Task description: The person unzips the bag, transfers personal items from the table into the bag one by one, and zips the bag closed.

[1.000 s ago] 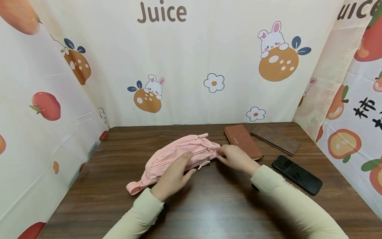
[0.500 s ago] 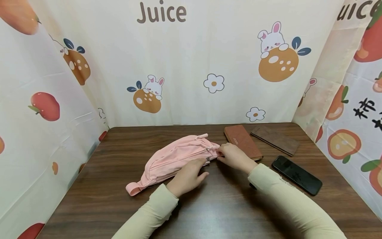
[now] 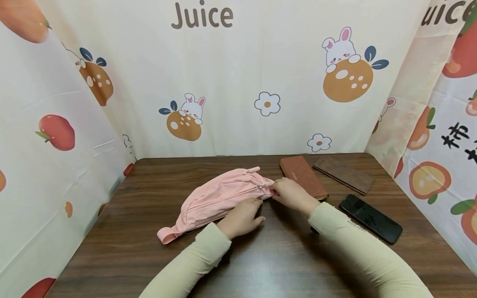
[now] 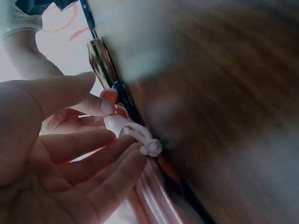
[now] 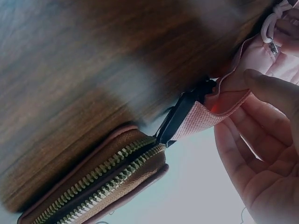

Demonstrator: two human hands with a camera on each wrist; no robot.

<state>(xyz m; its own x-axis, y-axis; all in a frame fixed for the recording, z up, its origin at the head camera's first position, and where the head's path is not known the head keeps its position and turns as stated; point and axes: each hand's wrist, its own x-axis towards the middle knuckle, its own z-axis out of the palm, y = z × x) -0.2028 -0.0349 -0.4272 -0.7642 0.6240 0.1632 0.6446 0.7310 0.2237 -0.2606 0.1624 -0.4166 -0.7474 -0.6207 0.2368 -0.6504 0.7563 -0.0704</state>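
A pink waist bag (image 3: 214, 194) lies slantwise on the dark wood table. At its right end, my right hand (image 3: 294, 195) pinches the fabric between thumb and fingers; a black buckle (image 5: 182, 114) shows just past them in the right wrist view. My left hand (image 3: 240, 218) is at the bag's near side, its fingertips at the looped, knotted zipper cord (image 4: 152, 147). In the left wrist view its thumb stands apart from the fingers. Below that cord runs the bag's zipper (image 4: 150, 205).
Right behind my right hand lies a reddish-brown zip wallet (image 3: 303, 177), its brass zipper facing the right wrist camera. A flat dark brown wallet (image 3: 343, 174) and a black phone (image 3: 370, 218) lie farther right. Printed curtains (image 3: 238, 74) enclose the table.
My left hand has moved right along the bag's near edge, from its middle to the zipper cord by the right end. The right hand keeps its grip and has barely moved.
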